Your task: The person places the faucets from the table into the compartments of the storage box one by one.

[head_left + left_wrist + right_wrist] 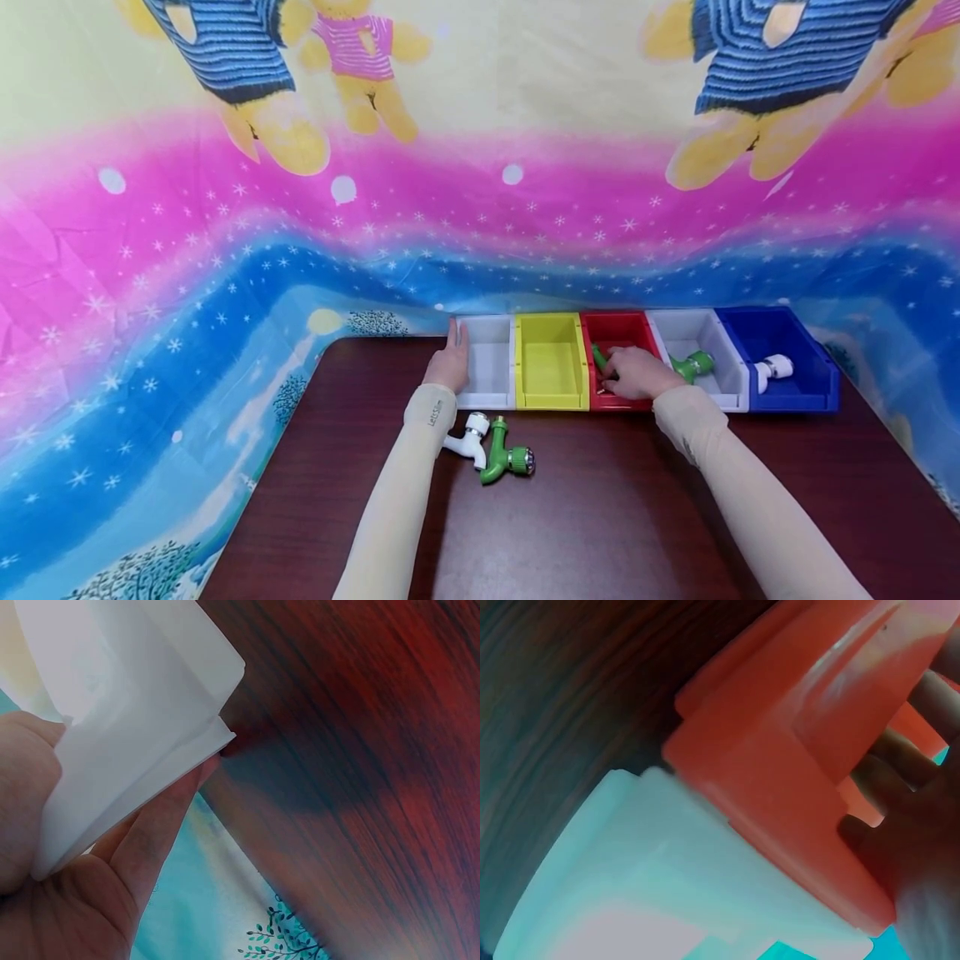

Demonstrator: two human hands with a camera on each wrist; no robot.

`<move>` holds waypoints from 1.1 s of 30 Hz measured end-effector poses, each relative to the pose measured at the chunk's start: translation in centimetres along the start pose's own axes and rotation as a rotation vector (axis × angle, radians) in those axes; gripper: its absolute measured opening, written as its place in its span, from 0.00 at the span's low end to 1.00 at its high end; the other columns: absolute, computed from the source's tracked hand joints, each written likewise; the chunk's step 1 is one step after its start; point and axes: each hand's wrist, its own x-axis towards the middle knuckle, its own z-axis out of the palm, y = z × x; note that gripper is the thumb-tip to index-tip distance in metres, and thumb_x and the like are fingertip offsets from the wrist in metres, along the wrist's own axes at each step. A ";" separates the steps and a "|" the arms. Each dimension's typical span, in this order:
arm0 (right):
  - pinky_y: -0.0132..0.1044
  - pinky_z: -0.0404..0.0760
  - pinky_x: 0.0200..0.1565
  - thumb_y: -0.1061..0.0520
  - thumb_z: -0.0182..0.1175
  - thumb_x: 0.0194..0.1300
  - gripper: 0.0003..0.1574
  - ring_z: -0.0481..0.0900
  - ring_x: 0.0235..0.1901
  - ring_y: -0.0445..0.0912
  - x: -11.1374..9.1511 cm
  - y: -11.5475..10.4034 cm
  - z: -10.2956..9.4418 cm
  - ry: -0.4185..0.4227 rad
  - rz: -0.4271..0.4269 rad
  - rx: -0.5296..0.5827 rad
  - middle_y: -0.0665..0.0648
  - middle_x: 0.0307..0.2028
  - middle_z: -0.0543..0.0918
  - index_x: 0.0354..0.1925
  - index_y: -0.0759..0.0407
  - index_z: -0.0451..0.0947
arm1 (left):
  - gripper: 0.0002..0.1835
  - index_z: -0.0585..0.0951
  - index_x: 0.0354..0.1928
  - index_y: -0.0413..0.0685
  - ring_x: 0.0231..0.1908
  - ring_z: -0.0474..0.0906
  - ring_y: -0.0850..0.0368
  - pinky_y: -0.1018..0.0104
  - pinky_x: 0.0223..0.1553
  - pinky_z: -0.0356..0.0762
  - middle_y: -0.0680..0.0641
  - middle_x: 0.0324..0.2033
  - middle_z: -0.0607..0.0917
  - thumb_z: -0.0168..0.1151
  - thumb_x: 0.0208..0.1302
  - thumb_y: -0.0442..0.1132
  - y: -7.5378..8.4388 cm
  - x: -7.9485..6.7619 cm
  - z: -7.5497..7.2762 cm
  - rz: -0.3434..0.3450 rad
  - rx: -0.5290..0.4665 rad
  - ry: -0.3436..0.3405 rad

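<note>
In the head view my left hand (447,367) grips the outer wall of the leftmost pale grey bin (491,402). The left wrist view shows the thumb on one side of this bin's wall (142,742) and the fingers on the other. My right hand (637,373) reaches into the red bin (618,327), its bent fingers holding a green tap (598,357) that they partly hide. From the right wrist, the hand (922,802) shows over the red bin's wall (772,765), the tap out of sight. Near my left forearm, a white tap (471,443) and another green tap (498,454) lie on the table.
A yellow bin (551,400) stands between the grey and red ones. Right of the red bin, a second grey bin (726,402) holds a green tap (693,365), and a blue bin (813,402) holds a white tap (772,369). A printed cloth (480,275) hangs behind the dark wooden table (592,517).
</note>
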 end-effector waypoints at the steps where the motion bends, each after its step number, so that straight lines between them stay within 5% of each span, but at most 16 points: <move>1: 0.57 0.81 0.57 0.52 0.69 0.64 0.14 0.80 0.49 0.55 0.0 0.0 -0.1 0.001 -0.004 0.003 0.60 0.49 0.83 0.45 0.56 0.92 | 0.49 0.43 0.83 0.41 0.14 0.69 0.57 0.66 0.19 0.72 0.36 0.83 0.39 0.58 0.68 0.26 0.0 0.0 0.0 0.000 -0.001 -0.001; 9: 0.57 0.79 0.60 0.52 0.69 0.63 0.11 0.80 0.54 0.60 -0.2 -0.2 -0.4 0.008 -0.030 0.010 0.63 0.53 0.83 0.40 0.55 0.92 | 0.47 0.44 0.83 0.39 0.14 0.68 0.58 0.66 0.19 0.72 0.34 0.82 0.40 0.56 0.68 0.25 -0.1 0.0 -0.2 0.015 -0.022 0.003; 20: 0.55 0.82 0.54 0.51 0.69 0.65 0.10 0.79 0.44 0.53 -0.3 -0.2 -0.7 -0.023 0.015 0.031 0.58 0.45 0.83 0.38 0.55 0.91 | 0.49 0.42 0.83 0.41 0.15 0.70 0.57 0.66 0.20 0.72 0.37 0.83 0.37 0.57 0.68 0.25 0.1 0.0 -0.2 -0.004 -0.029 -0.012; 25: 0.59 0.78 0.62 0.52 0.67 0.67 0.15 0.77 0.58 0.62 -0.6 -0.5 -0.6 -0.031 0.043 0.051 0.67 0.57 0.81 0.47 0.58 0.91 | 0.49 0.42 0.84 0.42 0.15 0.70 0.56 0.66 0.19 0.72 0.37 0.83 0.37 0.58 0.68 0.25 0.1 0.0 -0.2 -0.009 -0.035 -0.010; 29: 0.62 0.76 0.64 0.55 0.67 0.67 0.17 0.74 0.64 0.65 -1.0 -1.3 -0.8 0.129 0.009 0.047 0.69 0.62 0.80 0.51 0.60 0.89 | 0.49 0.41 0.84 0.42 0.15 0.70 0.57 0.66 0.19 0.72 0.36 0.83 0.37 0.58 0.68 0.25 0.0 -0.1 -0.2 -0.005 -0.032 -0.013; 33: 0.58 0.83 0.55 0.56 0.68 0.66 0.17 0.83 0.52 0.58 -1.5 -3.5 -1.5 0.383 -0.027 0.033 0.64 0.52 0.84 0.51 0.62 0.88 | 0.49 0.41 0.84 0.42 0.15 0.70 0.57 0.66 0.20 0.73 0.37 0.83 0.36 0.58 0.67 0.24 0.1 -0.1 -0.3 -0.004 -0.037 -0.020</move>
